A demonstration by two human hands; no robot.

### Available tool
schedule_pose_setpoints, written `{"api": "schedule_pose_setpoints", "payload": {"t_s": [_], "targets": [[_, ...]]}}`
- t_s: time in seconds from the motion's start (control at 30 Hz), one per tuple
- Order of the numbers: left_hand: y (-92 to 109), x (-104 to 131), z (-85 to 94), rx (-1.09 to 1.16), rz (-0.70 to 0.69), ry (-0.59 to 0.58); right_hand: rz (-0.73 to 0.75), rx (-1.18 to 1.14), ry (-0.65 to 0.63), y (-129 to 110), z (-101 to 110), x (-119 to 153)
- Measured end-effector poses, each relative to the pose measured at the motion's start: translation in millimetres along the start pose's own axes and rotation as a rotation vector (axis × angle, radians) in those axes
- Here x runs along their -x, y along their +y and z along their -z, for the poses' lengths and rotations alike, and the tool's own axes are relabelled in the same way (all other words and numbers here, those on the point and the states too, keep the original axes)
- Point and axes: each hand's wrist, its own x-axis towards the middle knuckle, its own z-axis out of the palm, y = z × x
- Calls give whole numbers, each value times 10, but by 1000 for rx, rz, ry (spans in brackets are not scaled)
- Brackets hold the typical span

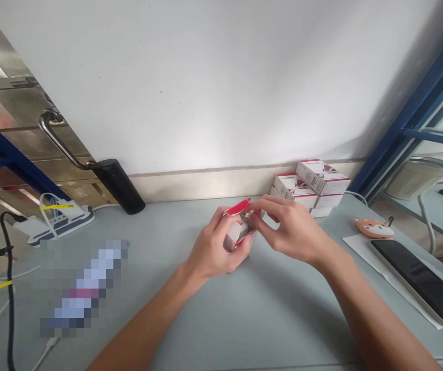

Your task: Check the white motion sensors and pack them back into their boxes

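Observation:
My left hand (211, 247) is wrapped round a small cardboard box (232, 236) and holds it above the grey table. The box's end is open, and its red flap (239, 207) stands up. Inside the opening something greyish shows, too blurred to name. From the right, my right hand (289, 226) reaches to that opening with thumb and index finger bent close together at its edge. What lies between these fingertips, if anything, I cannot make out. Behind my right hand, several white boxes with red edges (317, 178) are stacked against the wall.
A black cylinder (118, 185) stands at the back left, near a power strip (66, 224) with cables. A blurred-out device (85, 288) lies at left. To the right are a black-screened phone-like device (418, 278), white paper (360, 247) and an orange animal-shaped item (374, 228).

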Motion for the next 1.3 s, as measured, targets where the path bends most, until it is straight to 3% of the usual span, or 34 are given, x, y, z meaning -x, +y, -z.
{"api": "schedule_pose_setpoints", "payload": {"t_s": [0.07,0.27,0.5,0.77,0.9,1.07,1.3], "targets": [[29,-8,0,-30,-21,2,-23,26,-21,9,6,5],[23,20,-30,-71,-48,17,-171,-223,-145,7,27,14],[10,6,-23,-88,-147,87,-278,-234,-106,3,-54,-16],[19,25,-69,-86,-226,106,-221,-295,-117,13,-95,3],[-17,6,-68,-113,-243,170,-337,-514,-89,-8,-191,-20],[-38,2,-72,-98,-239,152,-492,-835,-128,6,-235,-57],[-30,3,-94,-65,-249,133,-519,-916,-178,28,-208,-49]]}}
